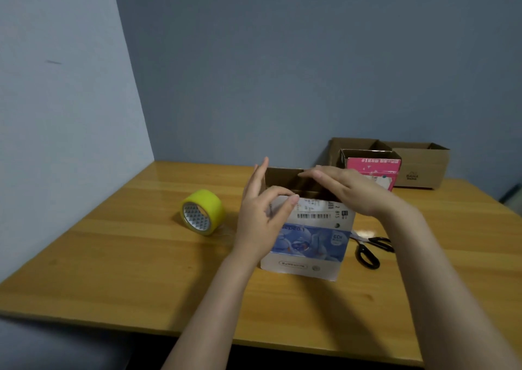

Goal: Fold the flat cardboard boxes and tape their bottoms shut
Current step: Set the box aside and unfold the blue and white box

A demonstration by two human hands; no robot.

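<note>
A white cardboard box (pixel 310 245) with a blue picture and a barcode label stands on the wooden table (pixel 127 256), its upper flaps partly open. My left hand (pixel 261 214) is at the box's left side, fingers straight along the far flap and thumb on the near flap's edge. My right hand (pixel 347 188) lies flat over the top right of the box, fingers straight and pressing a flap down. A roll of yellow tape (pixel 202 211) lies left of the box.
Black-handled scissors (pixel 370 249) lie on the table right of the box. At the back right stand a pink printed box (pixel 372 169) and two brown folded boxes (pixel 421 166). Walls close the left and far sides.
</note>
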